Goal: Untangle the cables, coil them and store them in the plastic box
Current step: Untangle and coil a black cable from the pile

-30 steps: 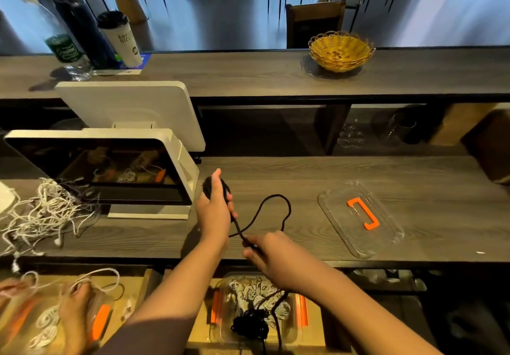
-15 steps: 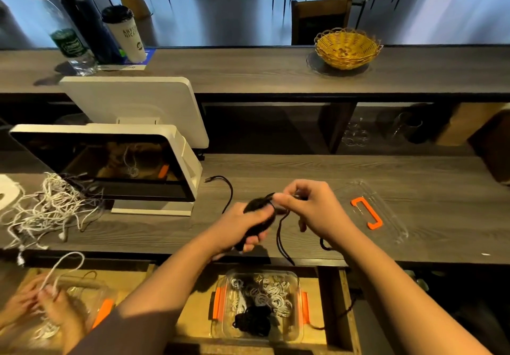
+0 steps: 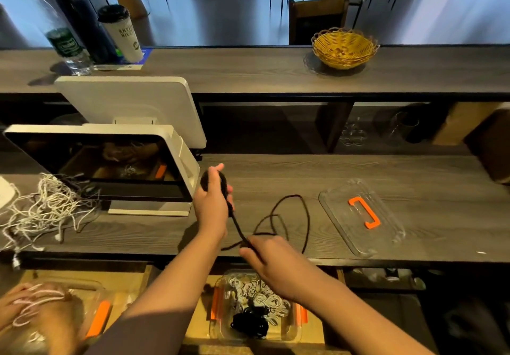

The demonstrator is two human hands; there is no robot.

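My left hand (image 3: 212, 206) grips a black coil (image 3: 224, 184) of cable, held up over the wooden counter. From that coil the black cable (image 3: 292, 218) runs down to my right hand (image 3: 269, 255), which pinches it at the counter's front edge; its loose part lies in loops on the wood. Below the counter a clear plastic box (image 3: 256, 309) with orange clips holds several coiled white cables and a black one. The box's lid (image 3: 361, 216), clear with an orange handle, lies on the counter to the right.
A tangle of white cables (image 3: 47, 211) lies at the left by a white screen terminal (image 3: 110, 167). Another person's hands (image 3: 36, 307) work a pink cable over a second box at bottom left. A yellow basket (image 3: 344, 48), cup and bottles stand on the upper shelf.
My hands have parted: the left lifted the coil back and left, the right dropped to the counter edge, drawing a length of cable taut. The slack looped out on the counter.
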